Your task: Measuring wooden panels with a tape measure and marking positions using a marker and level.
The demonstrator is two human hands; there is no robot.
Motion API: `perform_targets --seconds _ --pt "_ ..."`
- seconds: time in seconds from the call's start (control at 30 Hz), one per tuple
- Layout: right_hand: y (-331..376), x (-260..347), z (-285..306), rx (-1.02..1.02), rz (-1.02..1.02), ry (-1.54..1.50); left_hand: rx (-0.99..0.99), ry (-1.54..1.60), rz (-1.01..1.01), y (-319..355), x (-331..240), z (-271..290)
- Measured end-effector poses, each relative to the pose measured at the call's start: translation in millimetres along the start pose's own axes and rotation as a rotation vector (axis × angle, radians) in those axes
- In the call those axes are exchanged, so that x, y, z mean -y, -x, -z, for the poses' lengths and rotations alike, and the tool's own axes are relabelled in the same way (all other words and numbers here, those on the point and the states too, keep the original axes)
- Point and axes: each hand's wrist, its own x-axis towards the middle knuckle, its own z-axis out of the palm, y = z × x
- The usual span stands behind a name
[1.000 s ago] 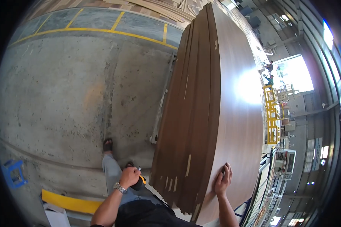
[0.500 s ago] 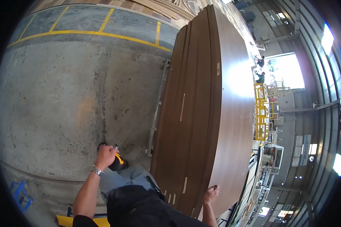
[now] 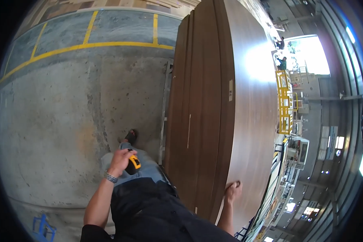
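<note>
At my left side, my left hand point(image 3: 120, 161) is closed around a black-and-yellow hand tool point(image 3: 134, 162), held in front of my jeans; its exact kind is not clear. To my right stands a long stack of brown wood panels point(image 3: 203, 101). My right hand point(image 3: 233, 191) rests at the near edge of the glossy top panel point(image 3: 252, 133). Its fingers are curled, with something small and dark at the fingertips that I cannot make out.
Under the stack's left side runs a grey metal rail point(image 3: 163, 121). Concrete floor with yellow lines point(image 3: 80, 46) stretches left. A blue metal frame point(image 3: 43, 228) stands lower left. Beyond the stack are a yellow rack point(image 3: 285, 103) and two people point(image 3: 281, 62) farther off.
My foot has come forward into view. The left hand has swung in nearer my body with the tool. The right hand has slid forward along the panel edge.
</note>
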Motion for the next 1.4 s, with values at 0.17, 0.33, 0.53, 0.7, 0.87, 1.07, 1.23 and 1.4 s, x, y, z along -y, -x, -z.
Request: perform_targets --seconds 0.17,0.33,0.53,0.7,0.87,1.07,1.23,1.4 --pt "-15 200 15 0.157 0.454 -0.355 0.177 -0.291 -0.129 -65 -112 -50" --pt "14 389 95 0.53 0.898 -0.743 0.309 -0.508 -0.221 -143 -190 -66" --pt "7 537 168 1.061 1.314 -1.373 0.39 -0.717 -0.252 -217 -265 -57" --pt "9 597 184 0.968 1.157 -1.548 0.47 -0.774 -0.185 -262 -315 -44" --pt "-5 594 183 0.64 1.209 -1.507 0.533 -0.829 -0.129 -287 -351 -57" --pt "-47 545 207 0.715 1.147 -1.225 0.652 -0.935 -0.189 -307 -343 -89" --pt "-14 461 140 0.301 0.076 -0.91 0.917 -1.027 0.112 -281 -341 -160" --pt "52 390 24 0.419 -0.308 -1.084 1.295 -0.677 0.128 -200 -316 -241"
